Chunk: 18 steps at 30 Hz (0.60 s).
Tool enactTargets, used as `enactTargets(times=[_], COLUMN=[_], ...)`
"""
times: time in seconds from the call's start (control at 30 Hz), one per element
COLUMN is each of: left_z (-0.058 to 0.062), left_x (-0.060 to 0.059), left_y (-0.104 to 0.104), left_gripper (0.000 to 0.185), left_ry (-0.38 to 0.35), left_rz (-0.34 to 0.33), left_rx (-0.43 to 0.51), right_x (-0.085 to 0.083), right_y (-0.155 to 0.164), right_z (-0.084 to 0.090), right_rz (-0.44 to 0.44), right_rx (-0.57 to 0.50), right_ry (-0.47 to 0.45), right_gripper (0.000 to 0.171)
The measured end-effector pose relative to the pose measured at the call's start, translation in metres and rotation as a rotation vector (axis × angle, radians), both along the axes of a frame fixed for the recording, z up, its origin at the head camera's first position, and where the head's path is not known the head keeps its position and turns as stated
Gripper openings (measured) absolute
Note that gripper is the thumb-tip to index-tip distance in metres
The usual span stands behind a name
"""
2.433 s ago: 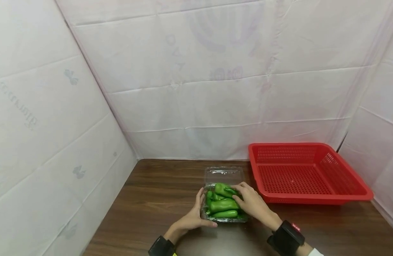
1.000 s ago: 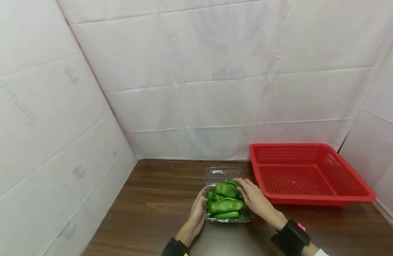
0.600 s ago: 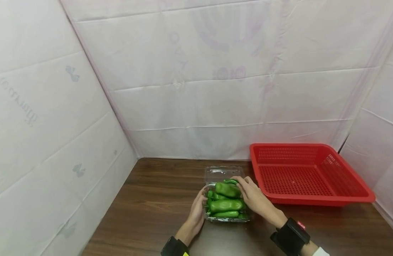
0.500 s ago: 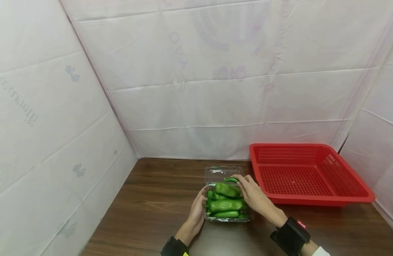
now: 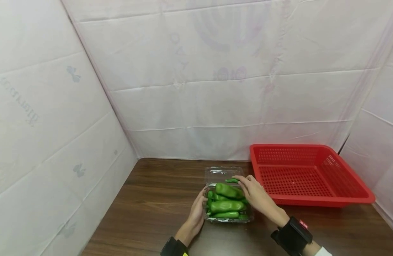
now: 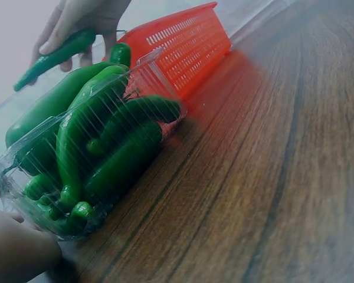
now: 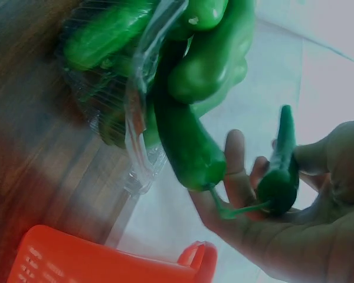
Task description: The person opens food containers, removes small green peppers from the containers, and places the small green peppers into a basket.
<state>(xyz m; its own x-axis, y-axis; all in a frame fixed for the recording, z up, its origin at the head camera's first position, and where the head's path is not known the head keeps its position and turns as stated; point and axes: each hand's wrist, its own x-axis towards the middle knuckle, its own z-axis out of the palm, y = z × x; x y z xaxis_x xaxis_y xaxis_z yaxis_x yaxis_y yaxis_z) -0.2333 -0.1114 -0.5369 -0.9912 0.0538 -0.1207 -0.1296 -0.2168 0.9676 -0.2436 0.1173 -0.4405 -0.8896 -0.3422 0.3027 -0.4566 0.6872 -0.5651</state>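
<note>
The right hand [image 5: 254, 193] pinches a small green pepper [image 5: 231, 180] just above the clear box [image 5: 227, 217], which the left hand [image 5: 197, 209] steadies against the worktop [image 5: 151, 199]. Light, firm and glossy, the pepper is likely to slip, so mid-body seems the safest hold.

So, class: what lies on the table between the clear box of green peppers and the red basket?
Only bare wooden table, a narrow strip. The head view shows the clear box and the red basket apart, with the right hand above that gap.
</note>
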Motion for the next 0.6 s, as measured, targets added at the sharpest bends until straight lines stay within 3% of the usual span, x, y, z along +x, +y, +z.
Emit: enactTargets(times=[0.23,0.6], left_z=[0.002,0.0], left_x=[0.0,0.001], left_y=[0.0,0.0], left_gripper=[0.066,0.066], left_ry=[-0.007,-0.01], left_rz=[-0.001,-0.008], left_rx=[-0.019,-0.03], right_x=[0.0,0.002], right_y=[0.001,-0.007], right_z=[0.002,0.026], right_rz=[0.037,0.068], right_rx=[0.028,0.019], right_ry=[0.027,0.09], right_gripper=[0.034,0.035])
